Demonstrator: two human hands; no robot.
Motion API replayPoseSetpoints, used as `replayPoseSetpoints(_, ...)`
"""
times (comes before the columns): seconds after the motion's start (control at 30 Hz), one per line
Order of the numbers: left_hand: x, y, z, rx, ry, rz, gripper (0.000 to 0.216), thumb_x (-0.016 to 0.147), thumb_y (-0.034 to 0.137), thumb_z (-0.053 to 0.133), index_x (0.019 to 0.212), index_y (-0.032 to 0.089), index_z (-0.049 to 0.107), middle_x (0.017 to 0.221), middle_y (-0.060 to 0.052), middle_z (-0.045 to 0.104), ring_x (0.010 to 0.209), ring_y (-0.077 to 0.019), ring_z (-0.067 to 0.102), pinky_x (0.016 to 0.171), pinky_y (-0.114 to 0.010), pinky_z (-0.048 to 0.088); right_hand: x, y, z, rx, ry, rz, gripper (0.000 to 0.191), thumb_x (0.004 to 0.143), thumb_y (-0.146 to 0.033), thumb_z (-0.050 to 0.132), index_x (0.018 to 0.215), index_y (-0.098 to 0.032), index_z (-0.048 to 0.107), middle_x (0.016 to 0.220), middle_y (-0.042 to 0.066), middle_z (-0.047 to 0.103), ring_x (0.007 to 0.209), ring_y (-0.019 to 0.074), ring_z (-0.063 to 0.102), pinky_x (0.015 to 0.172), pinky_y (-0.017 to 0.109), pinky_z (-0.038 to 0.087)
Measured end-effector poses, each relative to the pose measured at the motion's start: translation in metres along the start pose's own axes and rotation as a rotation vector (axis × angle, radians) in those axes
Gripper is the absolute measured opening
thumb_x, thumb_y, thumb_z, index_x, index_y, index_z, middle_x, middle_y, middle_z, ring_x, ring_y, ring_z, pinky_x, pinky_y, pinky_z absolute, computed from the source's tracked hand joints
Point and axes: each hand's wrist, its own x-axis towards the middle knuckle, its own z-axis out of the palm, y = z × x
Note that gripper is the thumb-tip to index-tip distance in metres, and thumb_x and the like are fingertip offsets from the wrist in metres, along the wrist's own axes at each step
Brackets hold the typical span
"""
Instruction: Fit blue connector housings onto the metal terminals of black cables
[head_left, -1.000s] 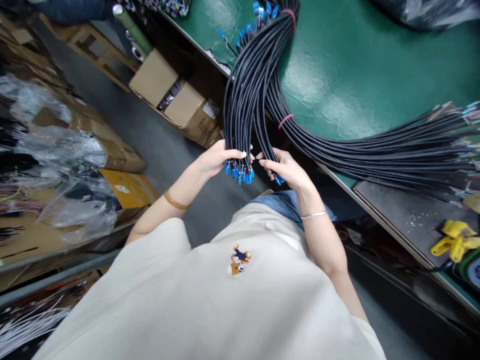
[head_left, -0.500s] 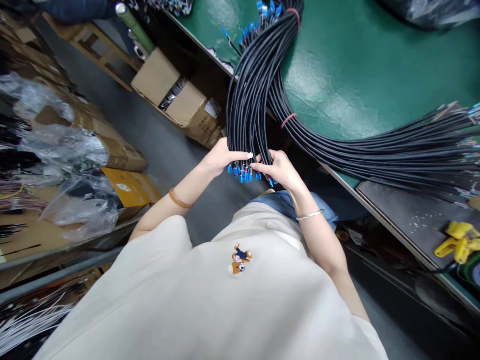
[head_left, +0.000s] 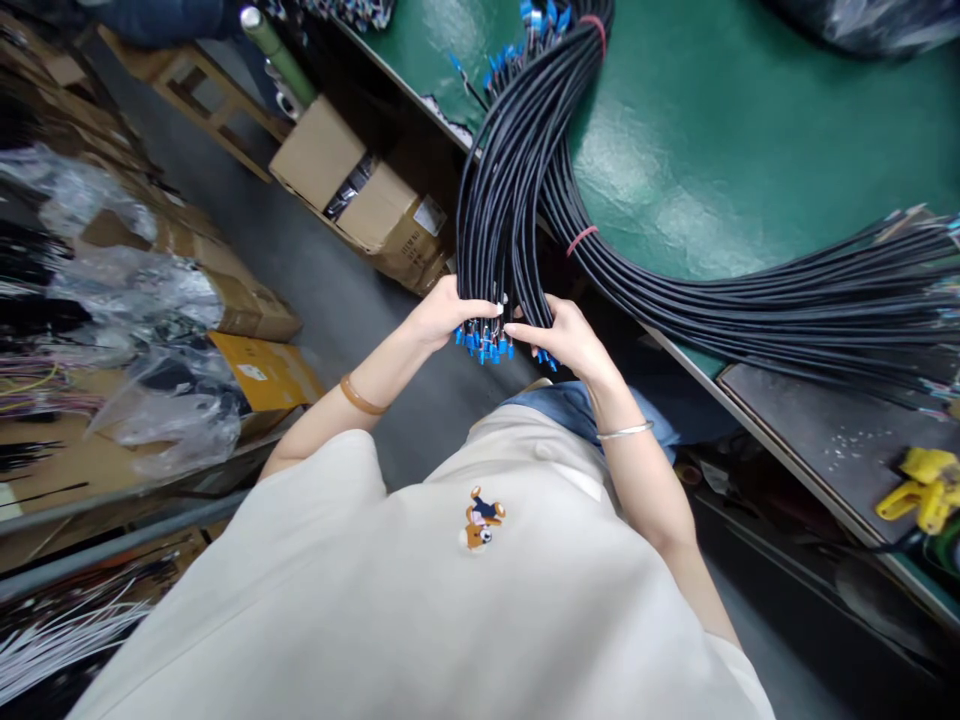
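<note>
A thick bundle of black cables (head_left: 499, 200) hangs over the table's edge, its lower ends tipped with blue connectors (head_left: 484, 345). My left hand (head_left: 442, 315) is closed around the left part of these ends, thumb across the front. On the right, my right hand (head_left: 566, 335) grips a smaller group of the same cables, its thumb pointing toward the left thumb. A narrow gap parts the two groups. Red ties (head_left: 582, 240) bind the bundle higher up. The fingers behind the cables are hidden.
The bundle's other end fans out rightward across the green table (head_left: 697, 130). A yellow tool (head_left: 924, 490) lies on a dark board at right. Cardboard boxes (head_left: 360, 200) stand on the floor under the table. Shelving with plastic bags (head_left: 180, 390) is at left.
My right hand has shifted slightly rightward with its group of cables, so the gap between the groups looks a little wider. My left hand stays nearly still. The view has moved slightly.
</note>
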Motion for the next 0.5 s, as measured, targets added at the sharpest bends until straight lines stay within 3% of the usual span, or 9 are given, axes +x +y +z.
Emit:
replayPoseSetpoints(0.27, -0.002, 0.005, 0.004, 0.069, 0.017, 0.045, 0.029, 0.051, 0.016, 0.083, 0.077, 0.010, 0.071, 0.079, -0.003, 0.075, 0.070, -0.0143, 0.068, 0.070, -0.026, 0.057, 0.007, 0.007, 0.007, -0.075, -0.010, 0.016, 0.020, 0.072, -0.035, 0.068, 0.072, -0.017, 0.059, 0.060, -0.003, 0.059, 0.053, 0.0117, 0.054, 0.057, 0.027, 0.044)
replayPoseSetpoints(0.4, -0.007, 0.011, 0.003, 0.072, -0.038, -0.057, 0.031, 0.055, 0.021, 0.082, 0.080, 0.009, 0.069, 0.071, -0.005, 0.073, 0.065, -0.0169, 0.068, 0.068, -0.031, 0.058, 0.005, 0.012, -0.003, -0.172, 0.098, 0.019, 0.010, 0.069, -0.025, 0.065, 0.071, -0.019, 0.057, 0.062, -0.004, 0.056, 0.061, 0.0123, 0.053, 0.060, 0.027, 0.043)
replayPoseSetpoints(0.5, -0.009, 0.010, 0.001, 0.032, -0.054, -0.110, 0.030, 0.058, 0.022, 0.080, 0.083, 0.009, 0.069, 0.075, -0.006, 0.074, 0.069, -0.0182, 0.070, 0.069, -0.031, 0.058, 0.002, 0.015, -0.006, -0.034, 0.095, 0.082, 0.012, 0.068, -0.024, 0.065, 0.074, -0.022, 0.055, 0.063, -0.005, 0.055, 0.059, 0.0122, 0.053, 0.058, 0.027, 0.045)
